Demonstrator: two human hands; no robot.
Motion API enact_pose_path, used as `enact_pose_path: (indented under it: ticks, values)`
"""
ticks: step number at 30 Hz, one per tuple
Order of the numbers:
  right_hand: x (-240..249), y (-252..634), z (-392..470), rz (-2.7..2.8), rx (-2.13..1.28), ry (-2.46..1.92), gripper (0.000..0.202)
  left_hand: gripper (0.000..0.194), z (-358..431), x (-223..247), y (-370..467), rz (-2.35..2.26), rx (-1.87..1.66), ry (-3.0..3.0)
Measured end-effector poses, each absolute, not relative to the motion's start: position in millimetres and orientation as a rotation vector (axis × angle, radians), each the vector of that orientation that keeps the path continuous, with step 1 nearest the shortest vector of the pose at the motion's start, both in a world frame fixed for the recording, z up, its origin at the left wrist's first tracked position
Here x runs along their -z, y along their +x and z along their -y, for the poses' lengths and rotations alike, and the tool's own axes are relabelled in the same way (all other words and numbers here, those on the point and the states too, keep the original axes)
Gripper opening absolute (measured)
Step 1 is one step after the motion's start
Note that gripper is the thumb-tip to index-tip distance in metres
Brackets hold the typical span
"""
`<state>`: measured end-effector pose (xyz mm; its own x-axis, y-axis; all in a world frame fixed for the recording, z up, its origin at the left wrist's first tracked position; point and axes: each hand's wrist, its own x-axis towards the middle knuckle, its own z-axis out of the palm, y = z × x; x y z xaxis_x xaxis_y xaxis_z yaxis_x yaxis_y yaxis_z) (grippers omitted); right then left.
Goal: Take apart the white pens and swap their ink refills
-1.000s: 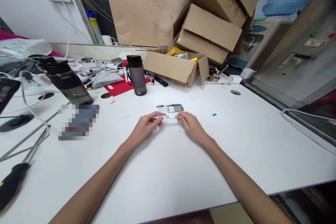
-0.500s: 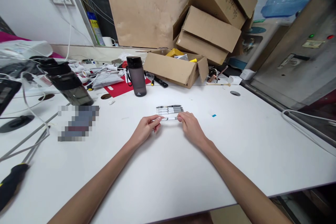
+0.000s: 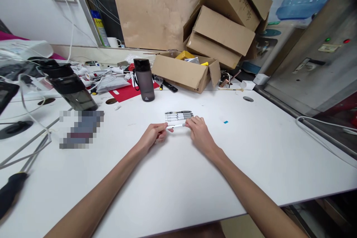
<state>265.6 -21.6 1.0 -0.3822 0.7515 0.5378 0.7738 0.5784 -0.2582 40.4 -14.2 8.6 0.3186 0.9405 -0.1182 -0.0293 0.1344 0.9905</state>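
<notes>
A white pen (image 3: 177, 126) with a grey end lies level between my two hands. My left hand (image 3: 155, 134) pinches its left end between thumb and fingers. At the grey right end, the fingers of my right hand (image 3: 198, 129) are closed on it. Just beyond, a row of several pens (image 3: 178, 116) rests side by side on the white table (image 3: 178, 178); the farthest pen (image 3: 177, 112) is dark, the others white and grey. My fingers cover both tips of the held pen.
A dark tumbler (image 3: 144, 81) stands behind the pens, near an open cardboard box (image 3: 178, 72). To the left are a black-topped bottle (image 3: 71, 87), a blurred-out flat object (image 3: 82, 130) and cables. A small blue scrap (image 3: 225, 122) lies to the right.
My left hand has shifted slightly left and its fingers have moved along the pen's end. The right hand keeps its hold. The whole view has shifted a little.
</notes>
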Motion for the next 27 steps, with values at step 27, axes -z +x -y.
enact_pose_path:
  ticks: [27]
  values:
    - [-15.5,268.6,23.9,1.679,-0.869,-1.009,0.016,0.037,12.6,-14.6,37.7,-1.007,-0.975,1.581]
